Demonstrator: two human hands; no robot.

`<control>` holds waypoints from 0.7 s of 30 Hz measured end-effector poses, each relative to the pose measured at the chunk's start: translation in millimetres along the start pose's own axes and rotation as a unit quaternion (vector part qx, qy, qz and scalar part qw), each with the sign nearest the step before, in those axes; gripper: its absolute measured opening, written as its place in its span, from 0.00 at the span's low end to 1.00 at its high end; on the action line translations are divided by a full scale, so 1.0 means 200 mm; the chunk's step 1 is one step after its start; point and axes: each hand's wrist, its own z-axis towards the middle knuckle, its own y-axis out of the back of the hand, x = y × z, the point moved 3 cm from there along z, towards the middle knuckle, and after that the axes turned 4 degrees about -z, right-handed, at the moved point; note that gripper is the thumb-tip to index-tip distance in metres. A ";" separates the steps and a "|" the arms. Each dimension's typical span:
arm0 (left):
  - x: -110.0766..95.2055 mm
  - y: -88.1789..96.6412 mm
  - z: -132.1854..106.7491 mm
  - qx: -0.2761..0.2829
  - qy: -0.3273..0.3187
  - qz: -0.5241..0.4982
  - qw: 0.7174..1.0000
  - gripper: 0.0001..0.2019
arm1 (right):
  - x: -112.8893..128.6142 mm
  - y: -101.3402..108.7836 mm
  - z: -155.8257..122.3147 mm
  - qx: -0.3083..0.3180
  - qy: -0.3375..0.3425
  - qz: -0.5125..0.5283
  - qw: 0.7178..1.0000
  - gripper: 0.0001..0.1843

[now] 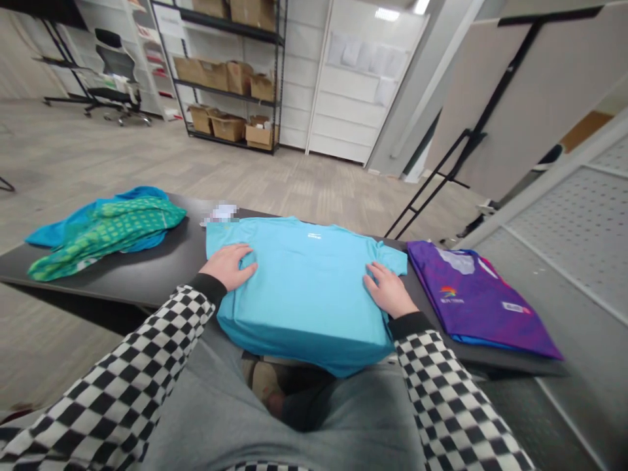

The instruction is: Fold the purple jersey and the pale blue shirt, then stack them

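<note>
Grey trousers (343, 418) in the foreground, just below the turquoise T-shirt (304, 294), with checked black-and-white sleeves (118, 366) reaching forward on either side of it. Left hand (227, 267) open and flat on the cloth near the shirt's left edge, fingers spread; right hand (390, 291) equally open near the opposite edge, just below the short sleeve. Neither hand gripping, only palms resting on the fabric, an even, level placement that suits smooth cloth and avoids dragging creases. Near edge of the shirt thick and doubled over, hanging past the rim of the black table (122, 278). Just right of the shirt, almost touching its sleeve tip, a folded purple printed jersey (471, 301), its lower corner close to the table's edge. Left of the shirt, well apart, a heap of green patterned cloth (103, 239) over blue fabric (59, 229). Beyond the shirt, a blurred white patch (220, 212) at the table's far edge, then carpet (245, 176), and metal shelving (230, 72) with cardboard boxes (213, 127).
</note>
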 end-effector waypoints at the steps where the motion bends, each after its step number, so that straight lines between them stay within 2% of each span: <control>1: 0.01 0.01 0.01 0.000 -0.002 -0.002 1.000 0.31 | -0.02 0.00 0.00 0.008 -0.003 -0.002 1.000 0.30; 4: 0.01 0.03 0.02 0.017 -0.010 0.011 1.000 0.29 | -0.06 0.00 0.00 0.037 -0.006 0.003 0.999 0.31; 7: 0.00 0.05 0.00 0.043 -0.027 0.042 0.998 0.32 | -0.09 0.01 -0.01 0.055 -0.004 0.006 0.998 0.32; 11: 0.00 0.07 -0.05 0.072 -0.027 0.083 0.994 0.35 | -0.10 0.01 -0.03 0.030 0.001 -0.005 1.000 0.33; 13: -0.01 0.09 -0.03 0.073 -0.013 0.105 0.992 0.34 | -0.09 0.00 -0.04 0.009 -0.003 -0.001 1.000 0.32; 15: -0.05 0.11 0.04 0.057 -0.018 0.111 0.992 0.32 | -0.09 -0.01 -0.03 -0.019 -0.009 0.013 1.000 0.32; 18: -0.19 0.08 0.25 0.045 -0.064 0.070 0.994 0.31 | -0.11 -0.01 -0.02 -0.060 -0.011 0.048 0.997 0.32; 21: -0.37 -0.04 0.51 0.096 -0.069 0.039 0.992 0.33 | -0.12 0.00 -0.02 -0.072 -0.013 0.072 0.995 0.30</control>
